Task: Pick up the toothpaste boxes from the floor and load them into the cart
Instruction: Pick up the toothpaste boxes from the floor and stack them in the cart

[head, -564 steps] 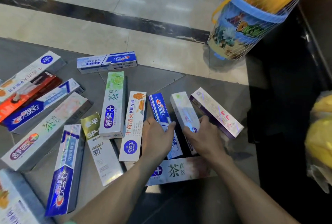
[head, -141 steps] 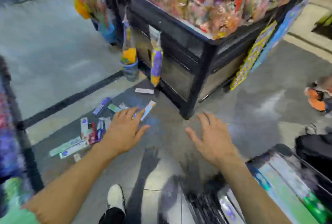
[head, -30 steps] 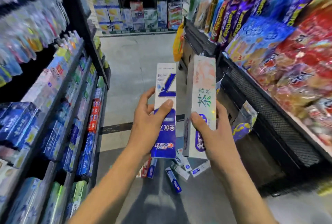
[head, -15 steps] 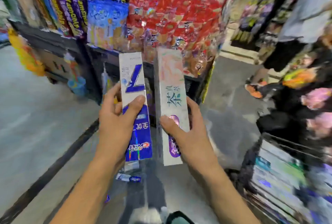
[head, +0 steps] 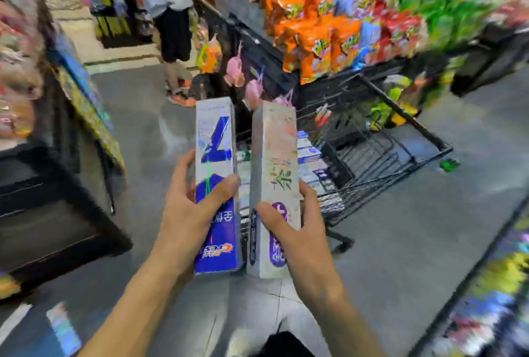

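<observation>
Left hand [head: 189, 213] wrapped round blue box [head: 216, 184], right hand [head: 297, 230] round white box [head: 274, 184]; likely light, stiff cardboard, mid-length grip suits, cart [head: 400, 133] just beyond.

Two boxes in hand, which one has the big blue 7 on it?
The blue box, held by the left hand. Its lower half is solid blue. The pale box in the right hand has a purple logo and green characters instead.

1. Orange and green snack bags [head: 329, 21] crowd a dark display stand.
2. Pink netted items [head: 234, 67] hang from its edge.
3. Another person [head: 169, 7] stands behind, orange shoes [head: 180, 99] on grey floor [head: 400, 242].
</observation>
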